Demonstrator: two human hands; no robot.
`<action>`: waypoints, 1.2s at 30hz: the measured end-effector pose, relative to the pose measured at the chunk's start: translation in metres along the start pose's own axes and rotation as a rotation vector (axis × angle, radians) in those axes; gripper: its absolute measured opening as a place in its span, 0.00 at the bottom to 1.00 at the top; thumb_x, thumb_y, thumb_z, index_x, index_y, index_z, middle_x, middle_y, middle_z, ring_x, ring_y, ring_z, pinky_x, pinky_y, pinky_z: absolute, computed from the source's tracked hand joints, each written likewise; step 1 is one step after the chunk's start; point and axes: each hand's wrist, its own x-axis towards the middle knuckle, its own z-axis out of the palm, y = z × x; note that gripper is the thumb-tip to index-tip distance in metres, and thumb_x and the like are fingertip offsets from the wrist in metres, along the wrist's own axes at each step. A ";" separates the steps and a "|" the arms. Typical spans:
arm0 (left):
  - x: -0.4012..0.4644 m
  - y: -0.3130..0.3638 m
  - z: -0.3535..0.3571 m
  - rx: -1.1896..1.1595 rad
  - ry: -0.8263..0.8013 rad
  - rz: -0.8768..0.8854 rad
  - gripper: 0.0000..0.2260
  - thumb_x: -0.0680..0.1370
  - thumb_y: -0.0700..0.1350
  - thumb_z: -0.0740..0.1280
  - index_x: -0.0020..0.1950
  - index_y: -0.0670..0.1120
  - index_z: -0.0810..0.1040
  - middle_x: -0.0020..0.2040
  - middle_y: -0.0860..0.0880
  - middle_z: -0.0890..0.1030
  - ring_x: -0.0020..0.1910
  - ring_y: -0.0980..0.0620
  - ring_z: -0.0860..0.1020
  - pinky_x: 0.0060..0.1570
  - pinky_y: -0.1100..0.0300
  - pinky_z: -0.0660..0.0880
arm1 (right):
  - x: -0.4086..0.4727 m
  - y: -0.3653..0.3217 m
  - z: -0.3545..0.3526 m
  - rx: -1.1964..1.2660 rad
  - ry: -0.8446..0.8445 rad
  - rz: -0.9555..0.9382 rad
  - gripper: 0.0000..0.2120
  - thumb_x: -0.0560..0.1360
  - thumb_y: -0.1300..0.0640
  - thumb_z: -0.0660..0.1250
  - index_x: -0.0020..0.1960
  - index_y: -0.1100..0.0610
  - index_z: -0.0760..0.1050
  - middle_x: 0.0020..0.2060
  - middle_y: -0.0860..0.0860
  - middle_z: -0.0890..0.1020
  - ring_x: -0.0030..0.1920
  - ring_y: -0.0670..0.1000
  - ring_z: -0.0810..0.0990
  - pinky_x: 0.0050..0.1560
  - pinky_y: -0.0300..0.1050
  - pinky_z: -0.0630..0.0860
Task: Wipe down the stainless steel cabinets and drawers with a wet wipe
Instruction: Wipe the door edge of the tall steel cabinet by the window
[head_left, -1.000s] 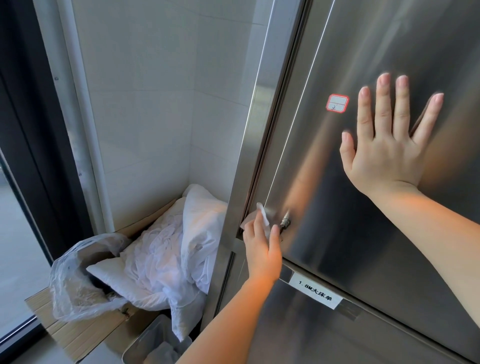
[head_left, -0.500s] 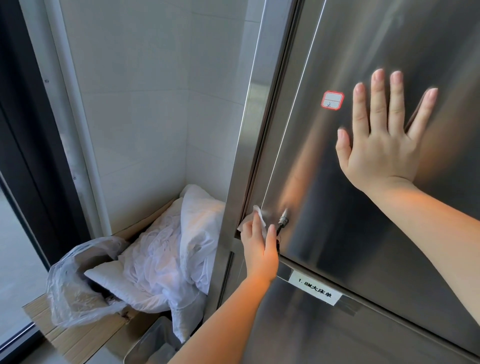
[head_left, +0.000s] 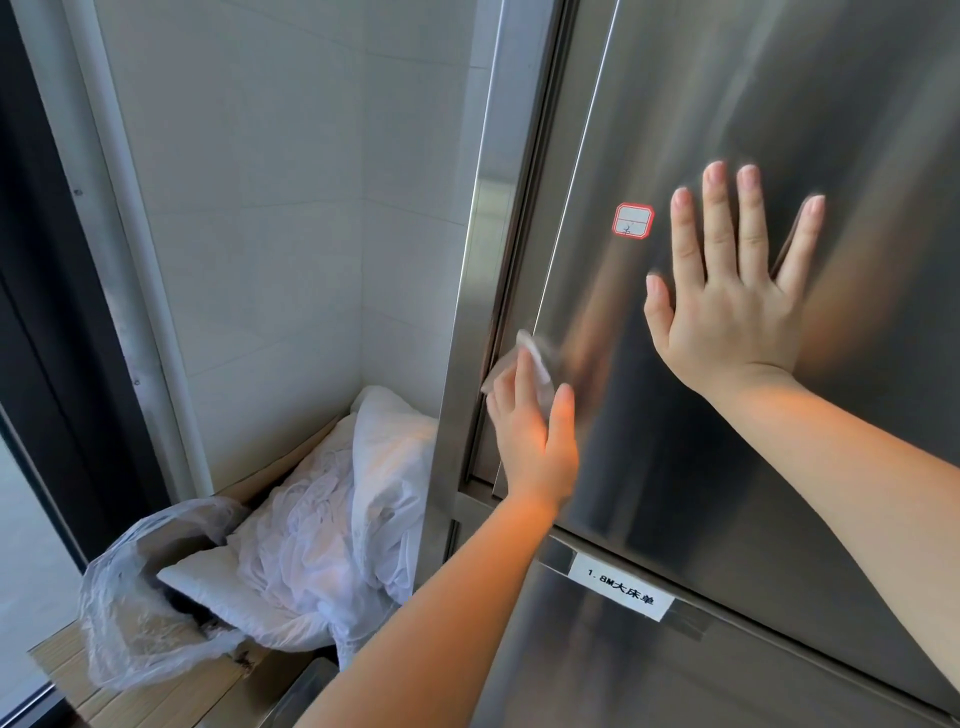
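The stainless steel cabinet door (head_left: 701, 104) fills the right side of the view, with a red-bordered sticker (head_left: 632, 220) on it. My left hand (head_left: 535, 441) holds a white wet wipe (head_left: 527, 356) against the door's left edge, beside the steel frame (head_left: 483, 291). A fold of the wipe sticks up between the fingers. My right hand (head_left: 727, 312) lies flat on the door with its fingers spread, right of the sticker. Below the door, a lower steel panel (head_left: 649, 675) carries a white label (head_left: 621, 593).
A pile of white bedding (head_left: 343, 530) and a clear plastic bag (head_left: 135, 613) sit on a wooden ledge (head_left: 150, 701) in the corner left of the cabinet. Behind them is a white tiled wall (head_left: 260, 208), and a dark window frame (head_left: 47, 312) runs along the far left.
My left hand has slid the wipe up along the door's left edge, away from the small metal lock it was at. My right hand stays flat on the door.
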 end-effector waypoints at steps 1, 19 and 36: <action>0.009 0.009 0.003 0.000 -0.007 0.031 0.32 0.76 0.61 0.53 0.79 0.53 0.60 0.61 0.65 0.64 0.66 0.68 0.59 0.62 0.80 0.52 | 0.000 0.000 0.000 0.003 0.000 -0.001 0.29 0.83 0.47 0.47 0.80 0.57 0.43 0.79 0.56 0.48 0.79 0.58 0.46 0.72 0.71 0.43; 0.062 0.057 0.016 0.159 -0.066 0.298 0.35 0.79 0.59 0.54 0.81 0.44 0.48 0.81 0.49 0.51 0.80 0.54 0.47 0.77 0.46 0.53 | 0.000 0.000 0.001 0.023 0.027 0.004 0.29 0.83 0.47 0.47 0.80 0.56 0.44 0.79 0.55 0.47 0.79 0.57 0.44 0.73 0.69 0.41; -0.026 -0.063 -0.033 0.285 -0.246 -0.006 0.27 0.80 0.59 0.52 0.76 0.69 0.45 0.74 0.72 0.53 0.76 0.56 0.61 0.68 0.60 0.63 | -0.001 0.001 0.005 0.027 0.064 -0.017 0.29 0.83 0.48 0.48 0.80 0.57 0.45 0.79 0.56 0.49 0.79 0.57 0.45 0.73 0.70 0.42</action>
